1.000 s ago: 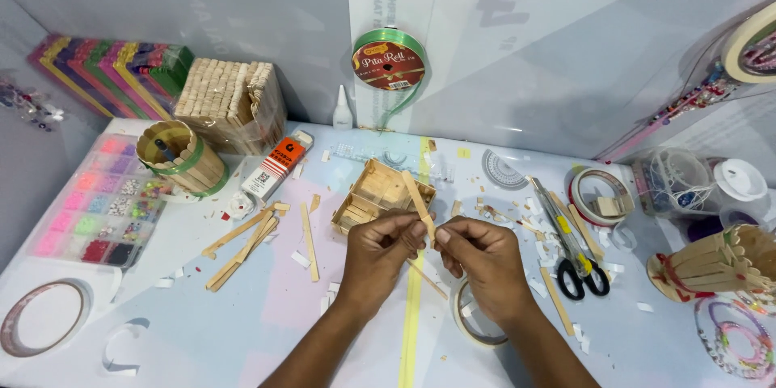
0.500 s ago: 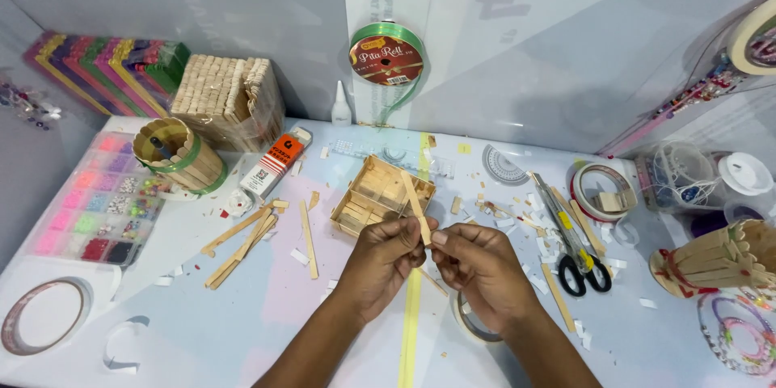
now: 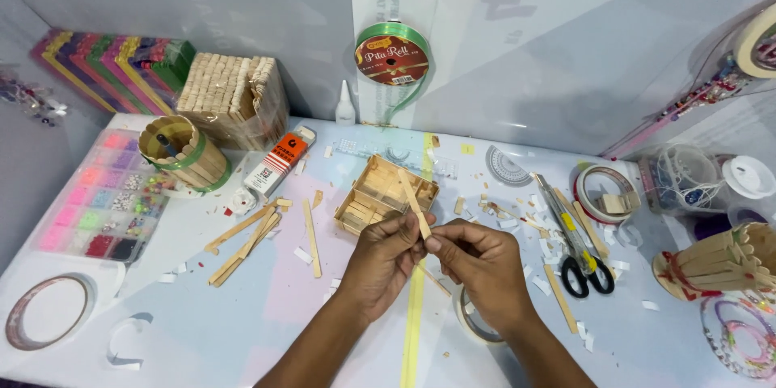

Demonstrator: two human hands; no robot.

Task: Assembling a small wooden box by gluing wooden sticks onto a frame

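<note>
My left hand point(image 3: 385, 261) and my right hand point(image 3: 482, 265) meet at the middle of the table, fingertips pinched together on one flat wooden craft stick point(image 3: 413, 202) that slants up and away from them. Just beyond the stick sits a small open box built of craft sticks point(image 3: 380, 194). A roll of tape point(image 3: 466, 319) lies on the table under my right wrist, partly hidden.
Loose sticks point(image 3: 246, 234) lie left of my hands. A stick-clad cup point(image 3: 184, 152), a bundle of sticks point(image 3: 230, 97), a bead organiser point(image 3: 101, 210) and a tape ring point(image 3: 44, 322) stand further left. Scissors point(image 3: 575, 246), tape rolls point(image 3: 606, 192) and a stick holder point(image 3: 719, 263) lie right. A green ribbon spool point(image 3: 393, 55) hangs on the back wall.
My hands keep hold of the stick and have barely moved; the fingers shifted a little along its lower end.
</note>
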